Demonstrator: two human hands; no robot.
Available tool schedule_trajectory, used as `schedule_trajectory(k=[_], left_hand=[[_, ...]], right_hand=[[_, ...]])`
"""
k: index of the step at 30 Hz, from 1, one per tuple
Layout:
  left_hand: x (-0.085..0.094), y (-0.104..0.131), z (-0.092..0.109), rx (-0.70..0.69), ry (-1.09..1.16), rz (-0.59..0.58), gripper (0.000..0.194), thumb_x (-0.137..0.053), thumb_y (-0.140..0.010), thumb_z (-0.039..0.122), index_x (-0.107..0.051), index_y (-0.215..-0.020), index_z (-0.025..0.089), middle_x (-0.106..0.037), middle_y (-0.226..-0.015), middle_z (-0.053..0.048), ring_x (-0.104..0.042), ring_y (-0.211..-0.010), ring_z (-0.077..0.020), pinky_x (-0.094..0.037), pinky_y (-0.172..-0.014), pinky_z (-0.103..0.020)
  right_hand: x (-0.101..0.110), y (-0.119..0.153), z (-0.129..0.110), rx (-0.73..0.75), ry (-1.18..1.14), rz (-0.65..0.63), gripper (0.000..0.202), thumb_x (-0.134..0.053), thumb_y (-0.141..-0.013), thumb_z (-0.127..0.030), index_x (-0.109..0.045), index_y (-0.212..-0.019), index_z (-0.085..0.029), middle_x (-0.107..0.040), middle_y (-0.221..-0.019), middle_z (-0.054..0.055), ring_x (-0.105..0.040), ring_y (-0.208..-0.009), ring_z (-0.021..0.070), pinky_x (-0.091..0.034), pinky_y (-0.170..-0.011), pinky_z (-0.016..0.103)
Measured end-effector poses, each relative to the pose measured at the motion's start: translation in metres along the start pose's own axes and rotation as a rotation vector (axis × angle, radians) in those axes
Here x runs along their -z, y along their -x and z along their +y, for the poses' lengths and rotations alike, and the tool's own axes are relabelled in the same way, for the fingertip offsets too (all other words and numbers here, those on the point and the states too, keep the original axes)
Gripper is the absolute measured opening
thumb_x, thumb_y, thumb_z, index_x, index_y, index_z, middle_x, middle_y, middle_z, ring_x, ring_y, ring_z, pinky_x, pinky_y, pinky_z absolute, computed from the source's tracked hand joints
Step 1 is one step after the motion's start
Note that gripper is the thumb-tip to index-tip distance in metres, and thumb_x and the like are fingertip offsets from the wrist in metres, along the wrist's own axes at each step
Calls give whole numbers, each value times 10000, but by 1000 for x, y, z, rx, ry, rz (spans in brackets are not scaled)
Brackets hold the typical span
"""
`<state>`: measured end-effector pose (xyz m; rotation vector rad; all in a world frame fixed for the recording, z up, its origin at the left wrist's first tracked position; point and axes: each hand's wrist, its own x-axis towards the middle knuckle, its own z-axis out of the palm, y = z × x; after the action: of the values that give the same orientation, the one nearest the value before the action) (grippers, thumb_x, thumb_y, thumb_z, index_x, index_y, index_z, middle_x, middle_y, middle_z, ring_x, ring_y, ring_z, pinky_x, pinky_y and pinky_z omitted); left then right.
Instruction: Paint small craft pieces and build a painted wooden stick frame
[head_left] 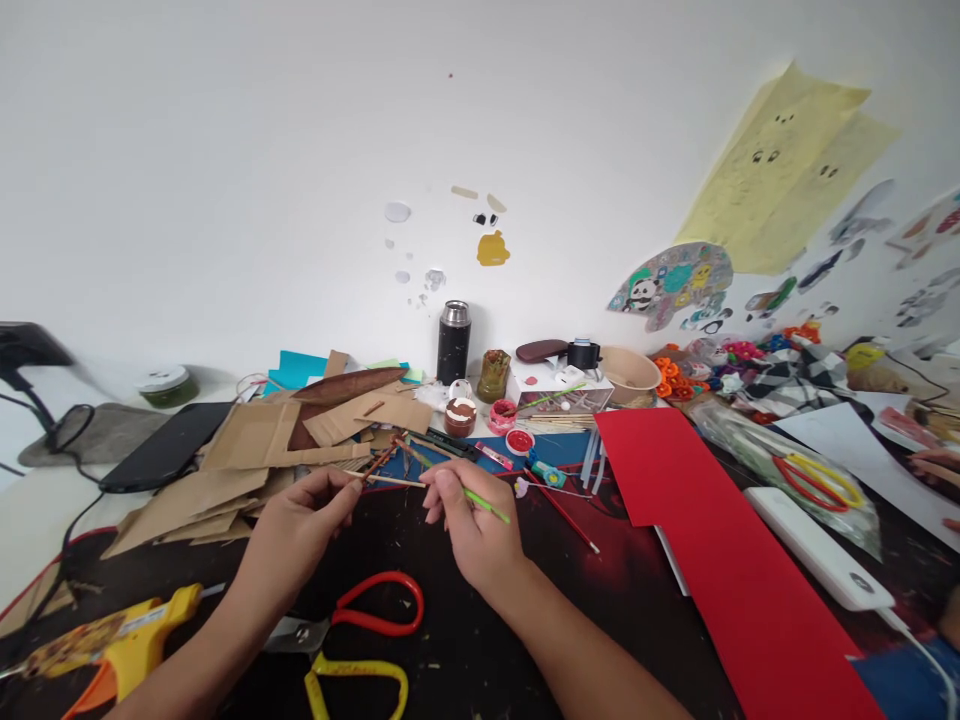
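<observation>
My left hand [319, 510] is closed, pinching a thin wooden stick [396, 482] near one end. A reddish-brown length slants up from the same fingertips; I cannot tell whether it is a second stick. In my right hand [476, 520] is a slim paintbrush with a green handle [487, 504], its tip pointing up and left above the pale stick. The stick's far end reaches close to my right fingertips. Beyond the hands stand an open jar of brown paint [460, 418] and a small pot of red paint [519, 441].
Scissors [379, 605] and a yellow glue gun [135, 640] lie in front. Cardboard pieces [202, 495] pile at left. Red card [705, 540] and a white power strip [817, 548] lie right. A black flask [454, 345] stands behind. Another person's hand [937, 467] shows at right.
</observation>
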<state>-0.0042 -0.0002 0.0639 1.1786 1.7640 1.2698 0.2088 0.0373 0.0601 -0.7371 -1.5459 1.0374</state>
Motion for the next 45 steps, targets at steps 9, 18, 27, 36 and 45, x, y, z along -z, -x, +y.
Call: schedule_trajectory(k=[9, 18, 27, 36, 45], left_hand=[[0, 3, 10, -5, -127, 28, 483, -692, -692, 721, -696, -680, 238, -596, -577, 8, -521, -599, -197, -380, -607, -308], [4, 1, 4, 26, -145, 40, 497, -684, -693, 719, -733, -767, 230, -618, -602, 15, -546, -621, -207, -396, -631, -317], [2, 1, 5, 5, -111, 42, 475, -712, -689, 707, -712, -706, 232, -603, -590, 14, -516, -606, -186, -381, -603, -294], [0, -5, -4, 62, 134, 14, 445, -831, -643, 640, -663, -614, 229, -594, -554, 9, -479, -540, -150, -367, -542, -269], [-2, -5, -3, 113, 234, -9, 429, -867, -623, 595, -652, -597, 225, -587, -538, 12, -463, -519, -137, -345, -513, -261]], right_hand=[[5, -6, 1, -20, -25, 114, 437, -523, -1132, -533, -769, -989, -202, -692, -747, 21, -666, -603, 135, -474, -532, 236], [5, -8, 4, -55, -53, 150, 462, -542, -1118, -572, -762, -979, -191, -687, -725, 17, -654, -578, 126, -447, -500, 219], [1, -4, 2, -33, -26, 58, 454, -529, -1131, -538, -767, -960, -192, -679, -722, 11, -641, -571, 116, -450, -510, 217], [1, -4, 2, -15, -64, 50, 454, -539, -1126, -554, -773, -973, -196, -685, -736, 16, -655, -582, 121, -451, -502, 218], [5, -7, 0, -59, -107, 142, 483, -555, -1100, -616, -768, -979, -200, -689, -718, 17, -666, -582, 133, -461, -495, 219]])
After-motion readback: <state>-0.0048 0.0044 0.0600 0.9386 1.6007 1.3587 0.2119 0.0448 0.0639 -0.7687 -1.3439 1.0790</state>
